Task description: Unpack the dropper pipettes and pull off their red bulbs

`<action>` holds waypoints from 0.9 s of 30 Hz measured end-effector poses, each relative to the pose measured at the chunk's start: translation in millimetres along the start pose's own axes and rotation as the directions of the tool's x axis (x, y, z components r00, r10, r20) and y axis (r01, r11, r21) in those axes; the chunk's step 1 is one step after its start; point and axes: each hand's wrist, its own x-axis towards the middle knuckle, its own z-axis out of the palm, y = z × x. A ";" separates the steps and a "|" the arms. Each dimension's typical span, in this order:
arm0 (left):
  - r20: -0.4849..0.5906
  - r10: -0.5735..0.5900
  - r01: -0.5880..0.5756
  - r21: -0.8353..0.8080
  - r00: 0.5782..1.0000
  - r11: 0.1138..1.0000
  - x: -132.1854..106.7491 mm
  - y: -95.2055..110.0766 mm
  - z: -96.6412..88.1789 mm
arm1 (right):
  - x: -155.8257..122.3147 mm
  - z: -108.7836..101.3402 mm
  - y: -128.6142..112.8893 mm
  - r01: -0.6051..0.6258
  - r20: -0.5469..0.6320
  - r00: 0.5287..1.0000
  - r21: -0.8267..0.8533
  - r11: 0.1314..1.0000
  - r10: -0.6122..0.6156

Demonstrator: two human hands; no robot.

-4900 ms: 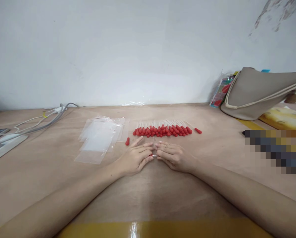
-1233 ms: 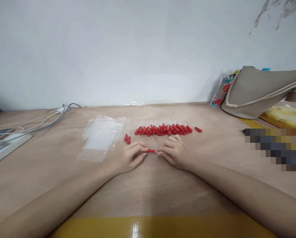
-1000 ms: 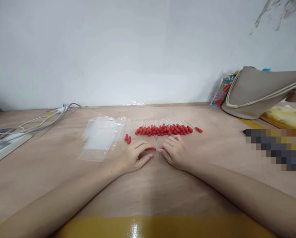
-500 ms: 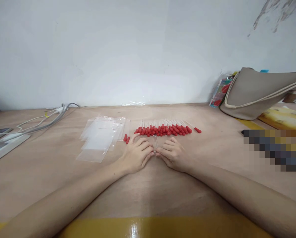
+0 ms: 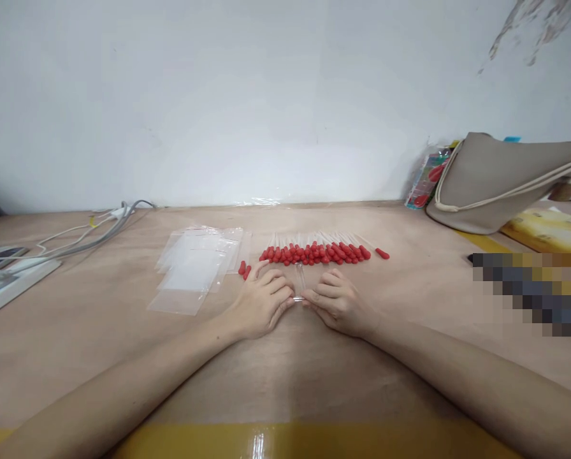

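Between my two hands lies a small clear plastic piece that looks like a bag (image 5: pixel 299 278), its near edge a shiny strip. My left hand (image 5: pixel 266 301) has its thumb and fingers closed on the left end of that edge. The fingertips of my right hand (image 5: pixel 337 301) pinch the right end. Just beyond my hands is a row of thin whitish sticks with red bulb-like ends (image 5: pixel 314 252), the red ends towards me. Two separate red pieces (image 5: pixel 242 268) lie beside my left index finger. One stick with a red end (image 5: pixel 382 253) lies apart at the right.
Several clear flat bags (image 5: pixel 190 271) lie overlapped left of my hands. A power strip (image 5: pixel 22 274) with cables (image 5: pixel 104 237) is at the far left. At the right stand a grey-beige bag (image 5: pixel 496 185) and a printed packet (image 5: pixel 424 182) against the wall.
My hands have drawn slightly apart, and more of the clear strip shows between the fingertips. The row of red-ended sticks has not been moved.
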 end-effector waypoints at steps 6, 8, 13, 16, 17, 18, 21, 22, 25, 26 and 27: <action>0.003 0.008 -0.008 -0.019 1.000 1.000 -0.8 1.5 -1.6 | -1.3 -1.7 -1.8 0.034 -0.038 0.999 0.011 0.999 -0.034; -0.002 0.004 -0.004 -0.032 1.000 0.999 -3.8 0.9 -1.7 | -2.5 -4.3 -0.3 0.041 -0.041 0.998 0.023 0.999 -0.040; -0.059 -0.087 0.082 -0.076 0.994 0.994 -15.1 -13.6 -6.9 | -8.9 -8.0 13.5 -0.197 -0.119 0.971 0.093 0.976 0.207; -0.169 -0.203 0.177 -0.153 0.964 0.972 -16.9 -35.2 -12.8 | -10.1 -4.0 19.7 -0.355 -0.120 0.918 0.170 0.919 0.377; -0.213 -0.259 0.223 -0.181 0.942 0.958 -16.8 -44.4 -14.3 | -9.5 -2.5 20.1 -0.375 -0.099 0.912 0.187 0.908 0.397; -0.246 -0.323 0.278 -0.199 0.914 0.940 -16.9 -54.2 -15.4 | -8.4 -1.4 19.8 -0.388 -0.077 0.909 0.195 0.901 0.409; -0.265 -0.507 0.479 -0.165 0.820 0.862 -19.4 -83.7 -15.3 | -3.6 -0.1 16.8 -0.429 -0.003 0.900 0.174 0.886 0.436; -0.251 -0.546 0.530 -0.135 0.799 0.837 -21.1 -92.0 -14.3 | -2.0 0.4 15.9 -0.445 0.018 0.894 0.160 0.881 0.448; -0.194 -0.616 0.617 -0.063 0.764 0.785 -26.0 -107.9 -10.0 | 1.1 4.5 15.4 -0.462 0.041 0.887 0.119 0.879 0.461; -0.174 -0.627 0.629 -0.049 0.760 0.776 -26.7 -109.9 -8.4 | 1.4 6.8 15.6 -0.455 0.037 0.890 0.112 0.883 0.454; -0.155 -0.635 0.638 -0.033 0.757 0.769 -26.9 -110.6 -6.8 | 1.5 9.5 15.7 -0.445 0.031 0.895 0.107 0.889 0.445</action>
